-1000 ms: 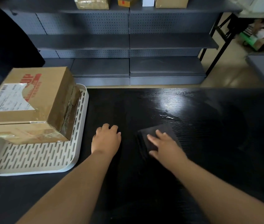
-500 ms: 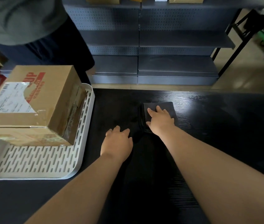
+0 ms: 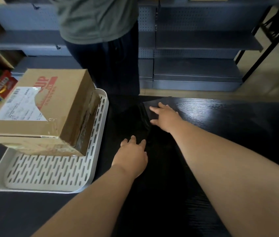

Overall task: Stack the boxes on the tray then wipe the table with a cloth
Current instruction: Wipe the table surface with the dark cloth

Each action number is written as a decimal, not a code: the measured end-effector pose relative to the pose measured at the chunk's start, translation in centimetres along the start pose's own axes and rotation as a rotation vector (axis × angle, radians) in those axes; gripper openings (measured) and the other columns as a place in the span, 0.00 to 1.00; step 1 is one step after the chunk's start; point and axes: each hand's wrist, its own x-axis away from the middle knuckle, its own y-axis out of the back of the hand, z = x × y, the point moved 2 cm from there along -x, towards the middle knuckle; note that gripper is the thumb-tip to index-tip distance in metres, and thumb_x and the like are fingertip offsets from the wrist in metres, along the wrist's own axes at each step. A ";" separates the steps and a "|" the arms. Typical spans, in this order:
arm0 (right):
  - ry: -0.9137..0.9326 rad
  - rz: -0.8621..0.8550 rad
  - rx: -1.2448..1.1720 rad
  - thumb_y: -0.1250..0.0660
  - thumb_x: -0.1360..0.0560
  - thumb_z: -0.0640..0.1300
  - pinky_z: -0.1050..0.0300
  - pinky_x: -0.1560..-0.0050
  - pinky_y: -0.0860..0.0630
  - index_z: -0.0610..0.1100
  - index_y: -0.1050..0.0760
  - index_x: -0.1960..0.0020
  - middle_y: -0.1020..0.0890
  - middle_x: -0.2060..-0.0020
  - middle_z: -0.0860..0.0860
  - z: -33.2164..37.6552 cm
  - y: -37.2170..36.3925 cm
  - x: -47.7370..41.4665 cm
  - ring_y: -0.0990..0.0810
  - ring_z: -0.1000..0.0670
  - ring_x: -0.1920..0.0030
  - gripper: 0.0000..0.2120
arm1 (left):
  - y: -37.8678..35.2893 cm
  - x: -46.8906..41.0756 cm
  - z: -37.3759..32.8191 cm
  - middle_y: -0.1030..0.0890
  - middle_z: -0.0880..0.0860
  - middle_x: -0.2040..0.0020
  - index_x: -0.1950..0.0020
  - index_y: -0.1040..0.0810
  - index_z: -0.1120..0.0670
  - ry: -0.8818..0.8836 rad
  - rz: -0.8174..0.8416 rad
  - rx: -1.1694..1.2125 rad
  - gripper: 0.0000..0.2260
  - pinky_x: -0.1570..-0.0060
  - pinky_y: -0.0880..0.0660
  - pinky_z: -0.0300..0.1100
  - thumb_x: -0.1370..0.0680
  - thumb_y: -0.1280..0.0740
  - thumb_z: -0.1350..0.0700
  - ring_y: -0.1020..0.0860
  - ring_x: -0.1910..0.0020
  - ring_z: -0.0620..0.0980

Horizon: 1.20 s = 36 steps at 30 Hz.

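The right hand (image 3: 165,118) lies flat, fingers spread, on the dark cloth (image 3: 145,117) near the black table's (image 3: 238,117) far edge, gripping nothing. The left hand (image 3: 132,155) rests open on the table. The boxes (image 3: 38,110) sit stacked on the white tray (image 3: 50,171).

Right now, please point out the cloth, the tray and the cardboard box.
cloth (image 3: 161,103): head view, far edge beyond the fingers.
tray (image 3: 50,170): head view, bare slotted floor.
cardboard box (image 3: 63,93): head view, top face.

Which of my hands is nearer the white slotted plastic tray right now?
Left. The left hand lies flat just right of the white slotted plastic tray; the right hand is farther right.
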 end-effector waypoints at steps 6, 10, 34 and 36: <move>-0.274 -0.077 -0.076 0.38 0.21 0.53 0.40 0.26 0.45 0.55 0.49 0.23 0.52 0.22 0.48 -9.0 0.9 1.8 0.52 0.41 0.23 0.31 | 0.9 0.7 -0.6 0.47 0.58 0.22 0.22 0.49 0.51 0.004 0.016 -0.117 0.22 0.27 0.43 0.49 0.16 0.51 0.51 0.45 0.24 0.58; -0.394 -0.109 -0.110 0.39 0.21 0.54 0.42 0.28 0.39 0.50 0.48 0.23 0.42 0.24 0.45 -12.9 -0.7 4.8 0.49 0.42 0.23 0.32 | 0.8 0.7 -0.4 0.46 0.57 0.22 0.22 0.48 0.49 0.027 0.029 -0.033 0.23 0.29 0.40 0.49 0.17 0.48 0.50 0.44 0.25 0.59; -0.254 -0.035 -0.197 0.36 0.21 0.47 0.35 0.27 0.49 0.56 0.49 0.23 0.54 0.22 0.51 -14.0 -1.5 9.6 0.57 0.44 0.23 0.32 | -1.1 -1.8 -10.4 0.45 0.57 0.23 0.30 0.31 0.58 -0.078 -0.065 -0.223 0.22 0.31 0.34 0.52 0.24 0.34 0.62 0.45 0.24 0.59; -0.266 -0.038 -0.191 0.37 0.21 0.48 0.36 0.27 0.48 0.56 0.49 0.23 0.55 0.22 0.51 -16.0 -0.4 8.7 0.57 0.43 0.23 0.32 | -1.2 -2.5 -12.4 0.44 0.56 0.23 0.30 0.32 0.58 -0.066 -0.086 -0.112 0.21 0.31 0.35 0.51 0.23 0.36 0.61 0.45 0.24 0.58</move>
